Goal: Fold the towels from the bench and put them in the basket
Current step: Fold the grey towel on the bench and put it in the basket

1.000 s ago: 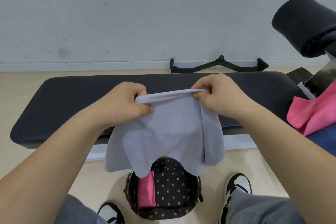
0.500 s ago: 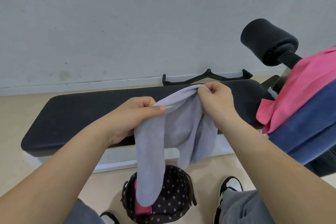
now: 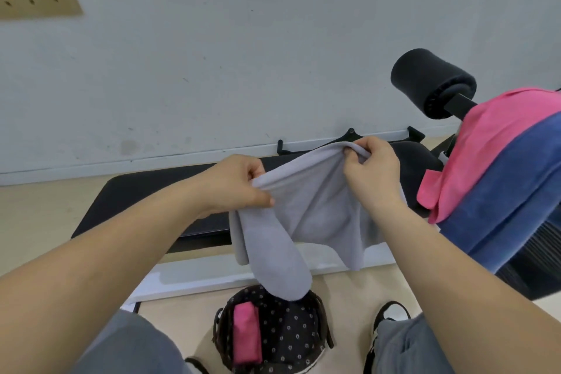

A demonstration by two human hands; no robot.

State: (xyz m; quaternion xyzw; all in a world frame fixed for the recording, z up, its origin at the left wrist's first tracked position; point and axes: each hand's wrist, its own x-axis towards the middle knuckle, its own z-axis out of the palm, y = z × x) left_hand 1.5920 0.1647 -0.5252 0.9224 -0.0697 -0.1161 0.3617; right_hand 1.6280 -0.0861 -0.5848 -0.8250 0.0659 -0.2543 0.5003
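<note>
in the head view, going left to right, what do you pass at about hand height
left hand → grey towel → right hand → pink towel → blue towel

Head-worn view, facing forward-down, close over hands

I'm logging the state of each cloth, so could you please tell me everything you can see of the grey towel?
The grey towel is plain, soft and fleecy-looking, with no visible pattern. It hangs in the air, pinched along its top edge by the left hand and the right hand. Between them the edge sags, and the cloth drapes in loose, uneven folds. Its longest lobe hangs down over the rim of the dotted basket; whether it touches is unclear.
</note>
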